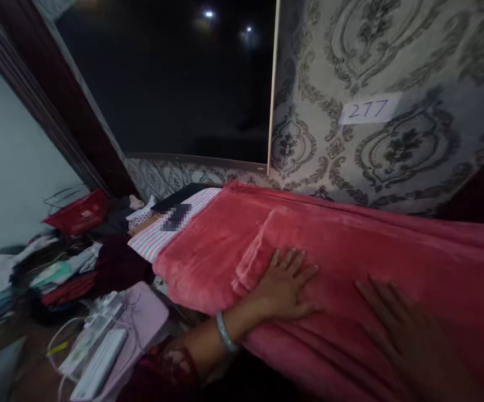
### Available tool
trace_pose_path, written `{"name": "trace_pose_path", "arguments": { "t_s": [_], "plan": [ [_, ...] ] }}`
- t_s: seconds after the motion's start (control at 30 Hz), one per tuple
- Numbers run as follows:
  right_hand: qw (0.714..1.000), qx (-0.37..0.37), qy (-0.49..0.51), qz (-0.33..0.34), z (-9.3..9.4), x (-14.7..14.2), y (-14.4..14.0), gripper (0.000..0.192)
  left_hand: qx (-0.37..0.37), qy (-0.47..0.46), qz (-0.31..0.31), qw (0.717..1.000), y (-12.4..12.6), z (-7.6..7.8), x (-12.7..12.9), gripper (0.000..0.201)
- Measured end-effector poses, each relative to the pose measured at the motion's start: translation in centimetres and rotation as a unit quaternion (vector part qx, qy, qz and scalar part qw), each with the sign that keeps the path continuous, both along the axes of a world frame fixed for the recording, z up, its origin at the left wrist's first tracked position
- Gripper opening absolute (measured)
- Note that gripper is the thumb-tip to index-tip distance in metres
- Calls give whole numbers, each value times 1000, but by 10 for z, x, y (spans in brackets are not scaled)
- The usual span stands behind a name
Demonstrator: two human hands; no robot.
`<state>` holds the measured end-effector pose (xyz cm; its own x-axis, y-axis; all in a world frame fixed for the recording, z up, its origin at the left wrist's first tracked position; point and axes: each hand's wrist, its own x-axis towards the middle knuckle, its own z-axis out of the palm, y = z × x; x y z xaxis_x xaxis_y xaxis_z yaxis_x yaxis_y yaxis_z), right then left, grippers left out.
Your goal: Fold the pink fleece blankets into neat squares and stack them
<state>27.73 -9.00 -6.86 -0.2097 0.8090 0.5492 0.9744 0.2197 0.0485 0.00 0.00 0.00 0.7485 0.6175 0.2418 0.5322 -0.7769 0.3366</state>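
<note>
A plush red-pink blanket point(334, 245) lies spread over a long surface, with a doubled-over layer point(281, 223) whose thick edge runs across it. My left hand point(284, 285) rests palm down on that layer, fingers spread, a pale bangle point(225, 332) round the wrist. Further right, my right hand point(405, 324) is also palm down on or just over the blanket, its fingers apart and slightly blurred. Neither hand grips anything. At the blanket's far left end a striped cloth point(153, 243) sticks out from under it, with a dark pixelated object point(175, 216) on top.
Left on the floor are a red basket point(78, 215), heaped clothes point(61, 273) and a pink board point(150, 304) bearing a power strip point(95, 324) and cables. Behind the blanket stand a dark window point(175, 84) and a patterned wall point(393, 56) with a paper marked 277 point(370, 109).
</note>
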Motion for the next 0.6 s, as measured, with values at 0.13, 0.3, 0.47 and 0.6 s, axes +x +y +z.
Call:
{"name": "trace_pose_path", "arguments": {
  "t_s": [0.13, 0.3, 0.47, 0.6],
  "plan": [
    [1000, -19, 15, -15, -6, 2, 1, 62, -1, 3, -1, 1000, 1, 1, -1, 83],
    [1000, -25, 10, -16, -11, 5, 2, 64, 2, 1, 3, 1000, 0, 1, -2, 82],
    [999, -34, 22, -23, -7, 2, 5, 62, 20, 0, 8, 1000, 2, -2, -2, 82],
    [997, -53, 37, -36, 1, -3, 9, 62, 40, 15, 13, 999, 5, -4, -1, 82]
  ]
}}
